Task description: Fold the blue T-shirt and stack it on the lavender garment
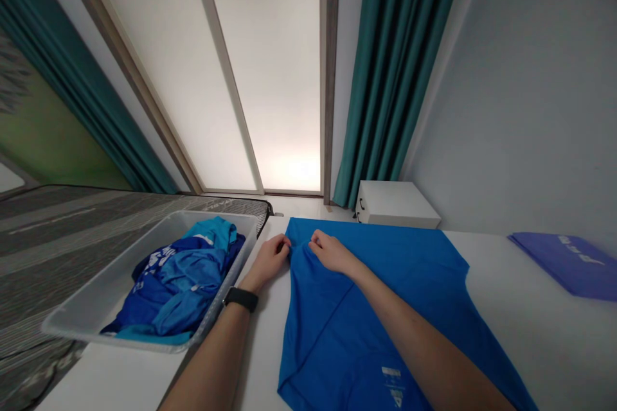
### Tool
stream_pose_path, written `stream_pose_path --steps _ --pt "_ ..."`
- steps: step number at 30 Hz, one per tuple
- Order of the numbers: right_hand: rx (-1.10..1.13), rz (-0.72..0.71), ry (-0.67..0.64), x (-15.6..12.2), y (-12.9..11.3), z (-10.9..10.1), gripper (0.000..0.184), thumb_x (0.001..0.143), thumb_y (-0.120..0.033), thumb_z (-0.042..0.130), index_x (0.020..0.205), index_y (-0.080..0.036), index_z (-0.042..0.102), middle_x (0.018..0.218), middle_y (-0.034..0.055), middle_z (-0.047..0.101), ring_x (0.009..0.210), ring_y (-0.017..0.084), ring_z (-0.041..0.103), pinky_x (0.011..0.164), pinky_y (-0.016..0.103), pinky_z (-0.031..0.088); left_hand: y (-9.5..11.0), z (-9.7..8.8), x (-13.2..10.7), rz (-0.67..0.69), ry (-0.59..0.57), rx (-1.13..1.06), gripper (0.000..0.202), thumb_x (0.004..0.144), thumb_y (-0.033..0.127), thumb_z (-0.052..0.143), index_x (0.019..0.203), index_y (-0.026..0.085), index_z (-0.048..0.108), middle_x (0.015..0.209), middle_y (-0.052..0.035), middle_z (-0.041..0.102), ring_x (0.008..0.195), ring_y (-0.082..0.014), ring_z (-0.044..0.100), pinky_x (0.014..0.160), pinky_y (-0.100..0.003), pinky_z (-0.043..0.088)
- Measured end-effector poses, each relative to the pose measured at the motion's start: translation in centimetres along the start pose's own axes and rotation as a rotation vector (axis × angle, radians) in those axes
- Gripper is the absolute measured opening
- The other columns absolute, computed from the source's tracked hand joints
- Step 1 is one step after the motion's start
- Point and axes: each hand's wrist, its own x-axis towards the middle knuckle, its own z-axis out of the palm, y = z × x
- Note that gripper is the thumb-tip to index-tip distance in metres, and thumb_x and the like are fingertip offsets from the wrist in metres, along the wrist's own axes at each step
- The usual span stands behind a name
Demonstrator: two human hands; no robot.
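A blue T-shirt [385, 314] lies spread on a white table [540, 347], with a fold of its fabric raised near the far edge. My left hand [267, 263], with a black watch [241, 298] on the wrist, pinches the fold from the left side. My right hand [330, 252] grips the same fabric from the right, a short gap from the left hand. A small printed label [393, 385] shows on the shirt near the bottom of the view. To my left stands a translucent plastic bin [116, 276] holding crumpled blue garments [178, 276].
A flat purple-blue folded item [569, 263] with white print lies at the table's right. Beyond the far edge stands a white cabinet [395, 204] by teal curtains [395, 77]. A grey striped mattress [62, 250] lies lower, left of the table.
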Motion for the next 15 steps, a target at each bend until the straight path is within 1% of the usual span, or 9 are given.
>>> stream_pose_path --steps 2,5,8,10,12,15 --pt "0.017 0.011 0.011 0.1 0.0 0.2 0.017 0.099 -0.026 0.04 0.104 -0.02 0.055 0.083 0.0017 0.068 0.077 0.016 0.061 0.064 0.024 0.034 -0.2 0.0 0.0 0.009 -0.005 -0.01 0.022 0.084 0.026 0.039 0.08 0.019 0.059 0.07 -0.0001 0.061 0.068 -0.0176 0.057 0.066 -0.028 0.043" --pt "0.017 0.035 0.003 0.0 0.1 0.4 0.023 0.1 -0.029 0.037 0.113 -0.019 0.054 0.087 0.0044 0.069 0.081 0.018 0.063 0.066 0.025 0.037 -0.4 -0.1 0.0 0.027 -0.02 -0.015 0.024 0.081 0.02 0.038 0.082 0.019 0.062 0.08 -0.0025 0.066 0.078 -0.019 0.06 0.076 -0.03 0.044" --pt "-0.012 0.055 -0.042 -0.3 0.0 0.4 0.035 0.096 -0.034 0.047 0.126 -0.017 0.051 0.1 0.0113 0.07 0.093 0.025 0.065 0.072 0.029 0.041 -0.7 0.0 0.1 0.028 -0.021 0.0 0.025 0.072 0.013 0.041 0.083 0.018 0.063 0.083 -0.0032 0.067 0.08 -0.0194 0.06 0.076 -0.03 0.045" --pt "-0.036 0.053 -0.081 -0.6 -0.1 0.2 0.044 0.092 -0.031 0.054 0.133 -0.015 0.048 0.111 0.0157 0.068 0.102 0.03 0.063 0.079 0.033 0.042 -0.9 0.2 0.1 0.025 -0.017 0.02 0.027 0.069 0.011 0.044 0.086 0.018 0.064 0.083 -0.003 0.067 0.076 -0.0188 0.059 0.074 -0.03 0.045" --pt "-0.052 0.019 -0.116 -0.9 -0.3 0.0 0.048 0.092 -0.025 0.053 0.138 -0.017 0.045 0.117 0.0159 0.067 0.109 0.031 0.062 0.084 0.035 0.042 -1.0 0.3 0.1 0.027 -0.014 0.038 0.029 0.068 0.01 0.045 0.088 0.018 0.064 0.085 -0.0031 0.067 0.075 -0.0183 0.059 0.073 -0.03 0.045" --pt "-0.061 -0.058 -0.128 -1.1 -0.4 -0.6 0.051 0.094 -0.021 0.045 0.144 -0.022 0.037 0.123 0.0129 0.066 0.113 0.029 0.061 0.09 0.035 0.042 -1.0 0.3 0.1 0.027 -0.009 0.058 0.028 0.072 0.01 0.045 0.091 0.018 0.064 0.088 -0.004 0.068 0.077 -0.0184 0.06 0.075 -0.03 0.046"
